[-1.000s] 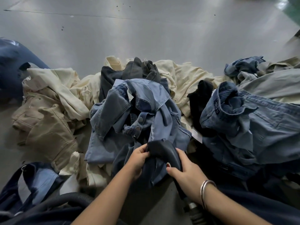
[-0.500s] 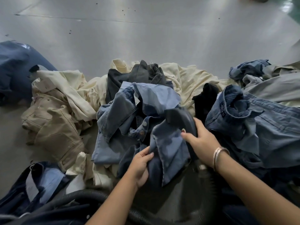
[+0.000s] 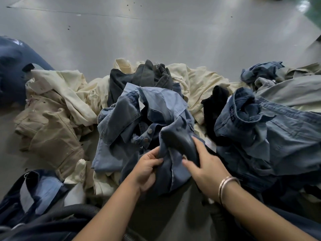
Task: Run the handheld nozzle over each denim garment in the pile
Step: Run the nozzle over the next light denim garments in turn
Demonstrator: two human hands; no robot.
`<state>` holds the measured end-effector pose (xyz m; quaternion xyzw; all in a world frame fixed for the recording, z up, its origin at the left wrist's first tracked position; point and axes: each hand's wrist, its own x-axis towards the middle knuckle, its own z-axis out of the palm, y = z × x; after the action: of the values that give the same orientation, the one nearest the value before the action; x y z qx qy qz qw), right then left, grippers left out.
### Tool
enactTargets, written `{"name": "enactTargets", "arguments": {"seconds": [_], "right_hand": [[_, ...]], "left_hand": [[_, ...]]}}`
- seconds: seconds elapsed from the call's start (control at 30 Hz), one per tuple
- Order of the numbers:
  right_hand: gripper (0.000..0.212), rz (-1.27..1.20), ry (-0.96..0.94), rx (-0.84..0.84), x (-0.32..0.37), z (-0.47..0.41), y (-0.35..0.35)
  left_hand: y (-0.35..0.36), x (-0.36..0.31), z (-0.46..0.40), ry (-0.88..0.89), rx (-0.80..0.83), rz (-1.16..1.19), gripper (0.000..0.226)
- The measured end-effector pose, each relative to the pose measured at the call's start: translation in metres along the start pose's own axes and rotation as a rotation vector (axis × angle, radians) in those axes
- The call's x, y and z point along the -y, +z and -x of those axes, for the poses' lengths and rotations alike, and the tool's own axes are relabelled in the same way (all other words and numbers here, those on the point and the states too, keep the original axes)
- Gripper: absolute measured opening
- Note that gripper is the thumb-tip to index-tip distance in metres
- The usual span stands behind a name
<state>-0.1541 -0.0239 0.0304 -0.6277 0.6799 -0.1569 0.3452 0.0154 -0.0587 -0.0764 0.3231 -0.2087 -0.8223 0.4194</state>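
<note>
A crumpled light-blue denim jacket [image 3: 139, 117] lies in the middle of the pile. My left hand [image 3: 147, 169] pinches a fold of its lower hem. My right hand [image 3: 203, 166], a bangle at the wrist, grips the dark handheld nozzle [image 3: 180, 141], which lies against the jacket's cloth just above my fingers. The nozzle's mouth is hidden in the fabric. A darker blue denim garment [image 3: 271, 136] lies heaped to the right.
Cream and tan garments [image 3: 57, 122] lie to the left, a charcoal one [image 3: 139, 75] behind the jacket, a black one [image 3: 215, 105] beside it. A ribbed grey hose [image 3: 74, 211] curves along the bottom left near navy clothes [image 3: 33, 192]. Grey floor [image 3: 156, 35] stretches beyond.
My right hand has drawn the nozzle back down the jacket towards me, close to my left hand. My left hand keeps its hold on the hem.
</note>
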Motion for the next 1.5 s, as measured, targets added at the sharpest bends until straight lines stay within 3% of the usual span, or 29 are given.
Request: {"name": "enactTargets", "arguments": {"seconds": [0.1,0.23,0.47,0.7,0.8,0.93,1.1,1.33,1.5], "right_hand": [[0.066,-0.02,0.028,-0.129,0.0,-0.029,-0.019],[0.05,-0.114,-0.042,-0.212,-0.011,-0.016,-0.049],[0.046,-0.062,-0.055,0.119,-0.005,0.025,-0.011],[0.06,-0.058,-0.009,-0.14,0.006,-0.035,-0.016],[0.05,-0.144,-0.06,-0.218,0.009,-0.04,-0.039],[0.044,-0.186,-0.162,-0.112,0.004,0.001,-0.04],[0.052,-0.108,-0.075,0.031,-0.001,0.023,-0.003],[0.063,-0.135,-0.092,-0.262,0.016,-0.036,-0.022],[0.042,-0.278,-0.108,-0.419,-0.002,-0.035,-0.055]], "left_hand": [[0.007,0.006,0.002,0.007,0.015,0.039,0.046],[-0.002,-0.001,0.001,0.058,-0.044,0.13,0.045],[-0.001,0.002,-0.004,0.035,-0.01,0.157,0.046],[0.016,0.011,-0.001,-0.048,0.152,0.027,0.048],[0.009,0.003,0.001,-0.002,0.072,0.103,0.047],[-0.005,-0.016,-0.005,0.062,0.0,0.209,0.05],[0.009,-0.022,-0.008,0.065,0.014,0.137,0.052],[0.031,-0.034,-0.006,-0.048,0.112,-0.041,0.054],[0.044,-0.135,-0.058,0.202,-0.047,-0.228,0.053]]}}
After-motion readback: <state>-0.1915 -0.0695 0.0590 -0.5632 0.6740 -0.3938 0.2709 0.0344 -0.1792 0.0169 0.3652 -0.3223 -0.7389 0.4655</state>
